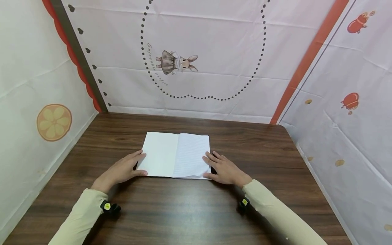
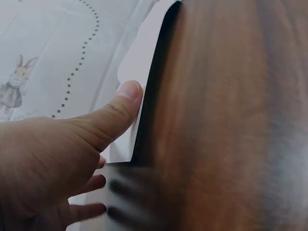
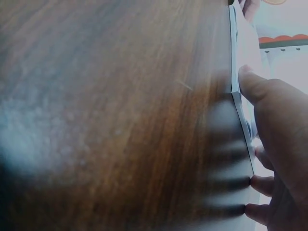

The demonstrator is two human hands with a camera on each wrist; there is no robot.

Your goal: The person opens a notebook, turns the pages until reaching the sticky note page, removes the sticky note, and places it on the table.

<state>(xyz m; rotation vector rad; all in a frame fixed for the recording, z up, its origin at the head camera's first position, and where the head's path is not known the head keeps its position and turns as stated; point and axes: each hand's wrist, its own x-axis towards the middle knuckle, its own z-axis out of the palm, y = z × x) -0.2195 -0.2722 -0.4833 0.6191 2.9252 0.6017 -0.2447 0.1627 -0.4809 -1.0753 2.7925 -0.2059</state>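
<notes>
An open notebook [image 1: 160, 154] lies flat on the table, with a blank left side and a lined right page [image 1: 192, 153]. My left hand [image 1: 122, 167] is at its left edge, the thumb resting on the near left corner and the other fingers spread along the side. At the right edge, my right hand [image 1: 228, 170] has its thumb and fingertips on the lined page's margin; the page bulges slightly near that corner. In the left wrist view the thumb [image 2: 122, 103] touches the notebook's near edge. The right wrist view shows the right thumb [image 3: 260, 89] against the near edge, fingertips lower down beside the side edge.
The dark wooden table [image 1: 190, 211] extends around the notebook on every side. A printed white cloth [image 1: 208, 61] with a rabbit figure hangs behind it, and more printed cloth borders the left and right sides. A small dark device with a yellow mark [image 1: 107, 206] is on each wrist.
</notes>
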